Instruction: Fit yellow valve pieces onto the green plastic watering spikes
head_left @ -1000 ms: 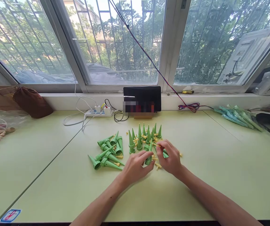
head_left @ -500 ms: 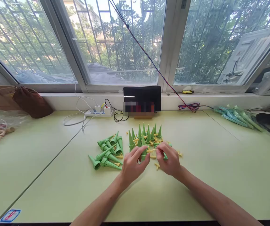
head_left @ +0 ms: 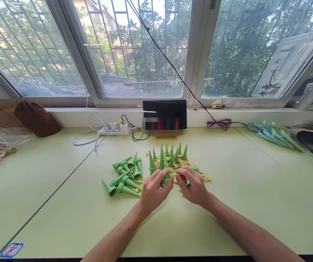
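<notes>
My left hand is closed around an upright green plastic watering spike, its thumb and fingers on the lower part. Against the right side of that spike is a small yellow valve, pinched by my right hand. How deep the valve sits in the spike cannot be made out. Beyond my hands, several green spikes stand upright with yellow valves around their bases. More loose yellow valves lie by my right hand, partly covered by it.
A pile of green spikes lies left of my hands. Farther back are a dark screen, a power strip with cables and a brown bag. Bagged green and blue items lie at the right.
My right hand has moved left toward the spike, bringing its fingers up to the yellow valve. The left hand and its spike have stayed in place.
</notes>
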`<state>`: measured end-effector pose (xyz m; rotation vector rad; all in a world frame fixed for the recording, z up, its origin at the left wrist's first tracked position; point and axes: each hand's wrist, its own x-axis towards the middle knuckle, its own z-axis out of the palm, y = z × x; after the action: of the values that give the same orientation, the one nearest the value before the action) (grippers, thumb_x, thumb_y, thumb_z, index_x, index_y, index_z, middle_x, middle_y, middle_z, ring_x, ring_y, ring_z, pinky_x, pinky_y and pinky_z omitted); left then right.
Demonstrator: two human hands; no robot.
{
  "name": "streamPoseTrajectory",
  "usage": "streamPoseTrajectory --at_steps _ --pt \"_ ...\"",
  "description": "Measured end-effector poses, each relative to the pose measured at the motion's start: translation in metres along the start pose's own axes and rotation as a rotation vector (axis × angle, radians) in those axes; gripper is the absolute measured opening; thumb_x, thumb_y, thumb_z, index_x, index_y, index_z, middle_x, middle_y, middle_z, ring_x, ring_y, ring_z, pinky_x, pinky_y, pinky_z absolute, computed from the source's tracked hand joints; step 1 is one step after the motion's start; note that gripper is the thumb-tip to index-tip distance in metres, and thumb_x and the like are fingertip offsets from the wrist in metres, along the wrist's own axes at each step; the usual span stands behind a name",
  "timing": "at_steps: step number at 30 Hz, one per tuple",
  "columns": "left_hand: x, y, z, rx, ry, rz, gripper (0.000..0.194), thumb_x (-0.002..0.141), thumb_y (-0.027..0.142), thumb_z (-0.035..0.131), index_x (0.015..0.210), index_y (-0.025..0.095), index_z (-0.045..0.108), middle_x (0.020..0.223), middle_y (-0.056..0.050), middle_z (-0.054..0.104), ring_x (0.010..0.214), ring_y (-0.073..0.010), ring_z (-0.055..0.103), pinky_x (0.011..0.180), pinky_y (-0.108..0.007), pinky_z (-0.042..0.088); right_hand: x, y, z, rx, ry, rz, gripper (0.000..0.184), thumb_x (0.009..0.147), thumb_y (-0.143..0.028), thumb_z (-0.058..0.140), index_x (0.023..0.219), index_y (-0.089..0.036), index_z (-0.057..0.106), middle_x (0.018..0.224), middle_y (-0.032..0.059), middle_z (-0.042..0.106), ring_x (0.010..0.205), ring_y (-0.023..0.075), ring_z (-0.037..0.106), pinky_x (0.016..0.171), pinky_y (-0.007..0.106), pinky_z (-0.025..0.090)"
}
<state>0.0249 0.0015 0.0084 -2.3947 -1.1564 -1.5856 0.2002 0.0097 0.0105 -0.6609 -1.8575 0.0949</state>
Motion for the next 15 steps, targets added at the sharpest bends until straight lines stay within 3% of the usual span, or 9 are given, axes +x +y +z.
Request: streamPoseTrajectory --at_steps 15 --pt "-0.0001 -0.0008 -0.0003 0.031 -0.029 -0.087 0.015 0.094 0.024 0.061 0.108 0.02 0.065 0.072 0.002 0.062 0.051 -0.0076 0.05 0.052 -0.019 0.046 -0.0039 0.0083 0.0045 -0.023 -0.085 0.055 0.016 0.101 -0.016 0.046 0.108 -0.021 0.06 0.09 0.007 0.062 0.07 0.0158 0.059 0.06 0.026 0.052"
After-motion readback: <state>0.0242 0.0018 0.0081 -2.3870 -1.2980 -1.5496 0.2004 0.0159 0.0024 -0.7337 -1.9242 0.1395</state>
